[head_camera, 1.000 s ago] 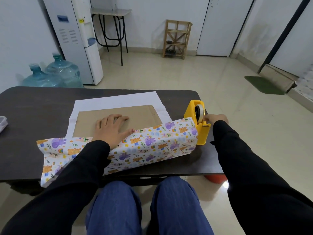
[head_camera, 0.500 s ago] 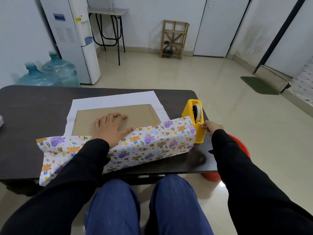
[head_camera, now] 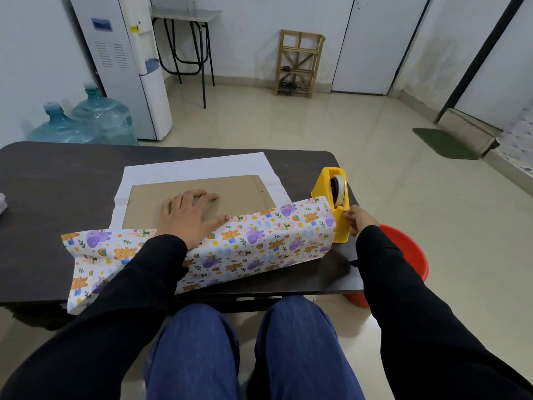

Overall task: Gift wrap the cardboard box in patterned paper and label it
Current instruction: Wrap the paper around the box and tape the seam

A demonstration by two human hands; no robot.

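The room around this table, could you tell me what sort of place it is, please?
Probably a plain office or workroom: a water dispenser with spare water bottles beside it, a bare tiled floor, and a dark table used for wrapping.

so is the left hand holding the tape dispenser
No, the left hand lies flat on the box, pinning the paper, while the right hand is at the tape dispenser.

Plain office-like room, water dispenser (spare bottles beside), tiled floor
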